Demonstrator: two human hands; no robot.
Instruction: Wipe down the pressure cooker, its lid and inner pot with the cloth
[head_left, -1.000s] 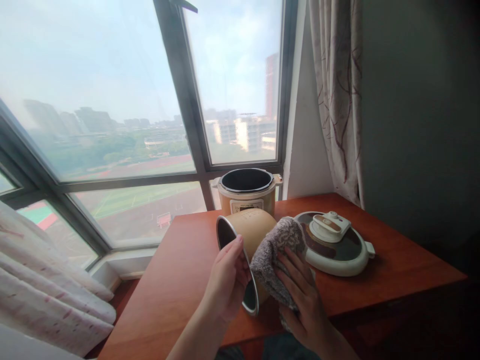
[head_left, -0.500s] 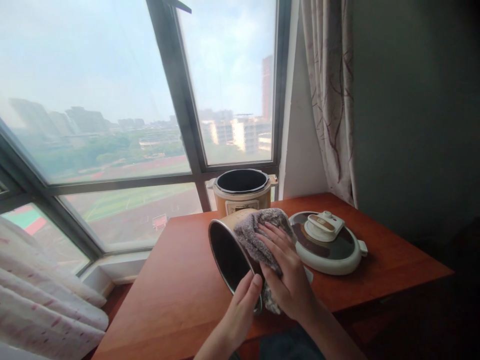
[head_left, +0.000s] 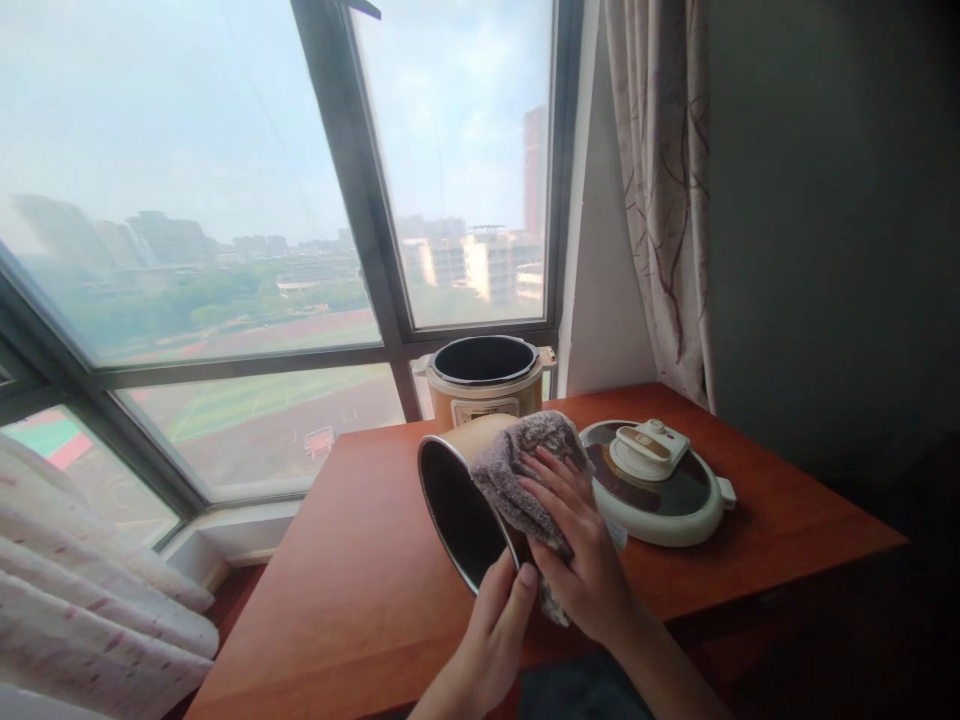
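Left hand [head_left: 491,640] is gripping the near rim of the inner pot [head_left: 463,505], thumb lying over the steel lip, fingers curled below and out of sight. Pot is lying on its side, tilted, open mouth facing left and toward the camera, dark inside, tan outer wall up.

Right hand [head_left: 581,550] is pressing a grey cloth [head_left: 517,470] flat against the pot's outer wall, fingers spread over the fabric. Cloth is draping over the top and right side of the pot; its lower end is hanging under the palm.

Just right of the right hand, the cooker lid [head_left: 656,485] is lying on the table [head_left: 352,570], handle up, close to the cloth; can't tell if touching. Beyond both hands, the cooker base [head_left: 484,385] is standing upright and open by the window [head_left: 225,200]. Curtain [head_left: 660,180] is hanging further right.
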